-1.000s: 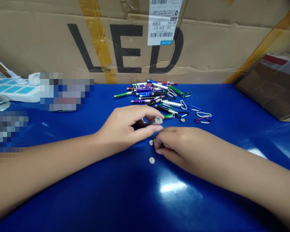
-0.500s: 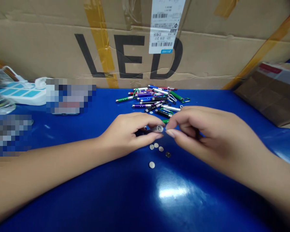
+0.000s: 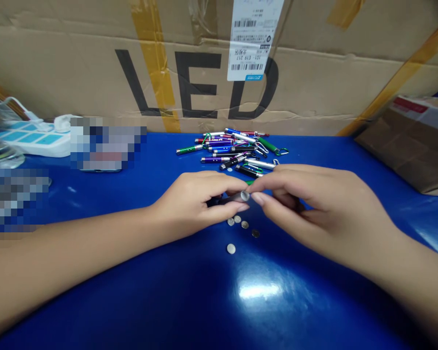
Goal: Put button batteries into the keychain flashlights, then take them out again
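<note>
My left hand (image 3: 200, 197) is closed round a small grey metal flashlight tube (image 3: 234, 198), held between thumb and fingers. The tube's round end faces right, and a pale disc-like surface shows in its mouth. At that end is my right hand (image 3: 310, 204), its index fingertip against the rim and its thumb slightly apart. I see nothing between those two fingertips. On the table just below lie several button cells (image 3: 245, 225), with one more cell (image 3: 231, 249) lying nearer to me.
Behind my hands is a pile of small coloured flashlights (image 3: 222, 149), some with carabiner clips. A large cardboard box (image 3: 95, 87) stands across the back of the blue table (image 3: 168, 291). At left are a power strip (image 3: 40, 141) and a blurred-out phone-like object (image 3: 105, 150); a brown carton (image 3: 405, 146) stands at right.
My right fingers have moved left onto the tube's mouth, and finger and thumb have parted a little. The tube's mouth, hollow before, now shows a pale surface.
</note>
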Action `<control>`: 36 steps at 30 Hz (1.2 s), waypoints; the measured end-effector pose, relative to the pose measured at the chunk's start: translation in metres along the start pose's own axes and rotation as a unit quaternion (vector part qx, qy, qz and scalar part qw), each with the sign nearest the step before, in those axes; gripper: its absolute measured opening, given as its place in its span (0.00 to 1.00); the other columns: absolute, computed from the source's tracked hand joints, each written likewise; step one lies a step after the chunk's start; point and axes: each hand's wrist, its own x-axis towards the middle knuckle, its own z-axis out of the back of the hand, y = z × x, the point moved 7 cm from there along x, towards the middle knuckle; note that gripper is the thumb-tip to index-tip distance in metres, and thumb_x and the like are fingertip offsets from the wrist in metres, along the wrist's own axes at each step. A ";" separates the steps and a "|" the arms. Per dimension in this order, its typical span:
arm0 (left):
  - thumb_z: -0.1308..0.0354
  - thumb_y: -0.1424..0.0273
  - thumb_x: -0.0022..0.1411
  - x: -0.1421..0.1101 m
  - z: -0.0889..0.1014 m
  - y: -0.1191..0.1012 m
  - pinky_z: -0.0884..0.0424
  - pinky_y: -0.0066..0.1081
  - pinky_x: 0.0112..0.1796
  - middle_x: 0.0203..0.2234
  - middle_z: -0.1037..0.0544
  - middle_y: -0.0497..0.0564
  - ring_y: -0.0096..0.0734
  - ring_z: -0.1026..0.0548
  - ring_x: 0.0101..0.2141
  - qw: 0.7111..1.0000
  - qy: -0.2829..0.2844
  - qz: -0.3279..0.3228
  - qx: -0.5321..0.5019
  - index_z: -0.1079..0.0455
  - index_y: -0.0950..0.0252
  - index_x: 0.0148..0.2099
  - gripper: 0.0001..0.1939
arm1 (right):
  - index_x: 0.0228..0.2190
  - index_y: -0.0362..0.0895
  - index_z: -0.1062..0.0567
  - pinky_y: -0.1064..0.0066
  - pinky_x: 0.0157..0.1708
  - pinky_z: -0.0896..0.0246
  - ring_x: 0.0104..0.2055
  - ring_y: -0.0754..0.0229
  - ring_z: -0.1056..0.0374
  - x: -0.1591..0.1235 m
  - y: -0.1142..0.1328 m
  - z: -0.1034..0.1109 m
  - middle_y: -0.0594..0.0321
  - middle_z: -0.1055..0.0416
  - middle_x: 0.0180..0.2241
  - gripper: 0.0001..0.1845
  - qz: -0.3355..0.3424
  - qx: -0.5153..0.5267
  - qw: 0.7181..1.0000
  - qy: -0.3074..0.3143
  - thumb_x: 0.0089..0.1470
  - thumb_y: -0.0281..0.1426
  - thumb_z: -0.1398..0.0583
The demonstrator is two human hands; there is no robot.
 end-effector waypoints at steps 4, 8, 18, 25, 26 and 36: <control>0.42 0.67 0.61 0.000 0.001 0.004 0.31 0.21 0.33 0.31 0.20 0.44 0.24 0.24 0.31 1.000 -0.010 0.024 -0.004 0.25 0.60 0.42 0.08 | 0.33 0.46 0.27 0.72 0.25 0.46 0.23 0.64 0.37 0.000 -0.006 0.004 0.68 0.34 0.21 0.05 -0.035 0.019 0.999 0.018 0.57 0.30 0.44; 0.41 0.68 0.60 0.000 0.004 0.008 0.31 0.20 0.34 0.33 0.19 0.45 0.24 0.24 0.32 0.998 -0.030 0.045 -0.011 0.25 0.61 0.42 0.08 | 0.31 0.47 0.26 0.72 0.25 0.47 0.24 0.64 0.37 -0.003 -0.013 -0.019 0.67 0.30 0.25 0.03 -0.064 0.022 0.988 0.136 0.53 0.32 0.41; 0.41 0.70 0.60 -0.001 0.004 0.008 0.31 0.20 0.33 0.32 0.20 0.45 0.24 0.24 0.32 0.998 -0.034 0.040 -0.021 0.25 0.62 0.42 0.08 | 0.28 0.46 0.26 0.71 0.29 0.45 0.28 0.62 0.34 -0.008 -0.016 -0.043 0.65 0.28 0.28 0.05 -0.082 0.005 0.978 0.193 0.51 0.28 0.43; 0.41 0.69 0.60 -0.001 0.003 0.005 0.31 0.19 0.33 0.31 0.20 0.45 0.22 0.25 0.29 0.999 -0.032 0.012 -0.025 0.25 0.62 0.41 0.07 | 0.33 0.47 0.27 0.71 0.25 0.45 0.23 0.63 0.38 0.000 -0.001 0.016 0.68 0.37 0.20 0.04 -0.020 -0.026 0.998 -0.061 0.58 0.31 0.43; 0.41 0.69 0.60 -0.001 0.002 0.004 0.31 0.19 0.33 0.30 0.20 0.44 0.22 0.25 0.29 0.999 -0.027 0.011 -0.023 0.25 0.62 0.41 0.07 | 0.33 0.47 0.27 0.71 0.25 0.45 0.23 0.63 0.38 0.000 0.002 0.019 0.68 0.37 0.19 0.05 -0.015 -0.029 0.997 -0.073 0.59 0.31 0.44; 0.43 0.69 0.60 0.000 0.002 0.004 0.31 0.20 0.33 0.30 0.20 0.46 0.24 0.24 0.30 1.000 -0.012 0.017 -0.022 0.25 0.62 0.41 0.08 | 0.38 0.46 0.27 0.73 0.25 0.46 0.25 0.65 0.35 -0.001 -0.002 -0.010 0.68 0.32 0.23 0.06 -0.005 0.000 1.000 -0.022 0.59 0.30 0.43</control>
